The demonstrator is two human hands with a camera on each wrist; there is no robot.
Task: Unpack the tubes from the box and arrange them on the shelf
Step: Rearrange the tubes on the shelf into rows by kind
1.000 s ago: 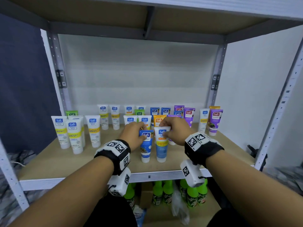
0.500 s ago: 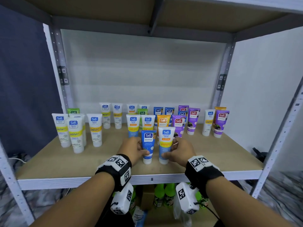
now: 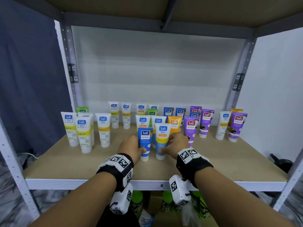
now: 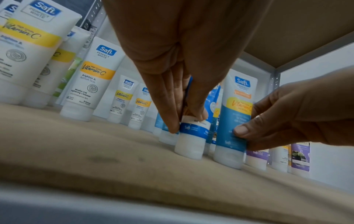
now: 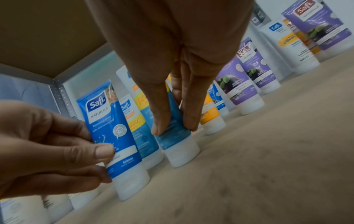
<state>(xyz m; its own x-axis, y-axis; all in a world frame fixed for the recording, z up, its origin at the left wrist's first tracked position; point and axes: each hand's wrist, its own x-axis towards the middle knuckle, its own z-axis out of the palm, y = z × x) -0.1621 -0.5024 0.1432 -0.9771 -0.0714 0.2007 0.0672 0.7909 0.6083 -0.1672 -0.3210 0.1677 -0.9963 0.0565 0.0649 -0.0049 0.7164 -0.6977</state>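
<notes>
On the brown board shelf (image 3: 65, 163) two tubes stand cap-down near the front edge, ahead of the rows. The left hand (image 3: 131, 147) has its grip pinching the dark blue plastic tube (image 3: 145, 141); the right hand (image 3: 176, 145) pinches the white-and-light-blue tube (image 3: 161, 140). Behind — about four purple tubes (image 3: 191, 128), two orange.

A wooden shelf (image 3: 65, 163) carries many tubes (image 3: 103, 130) standing on their caps.

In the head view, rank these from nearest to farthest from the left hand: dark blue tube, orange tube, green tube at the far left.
1. Dark blue tube: in the left hand's grip.
2. Orange tube: behind, toward the right.
3. Green tube: back left corner.
</notes>
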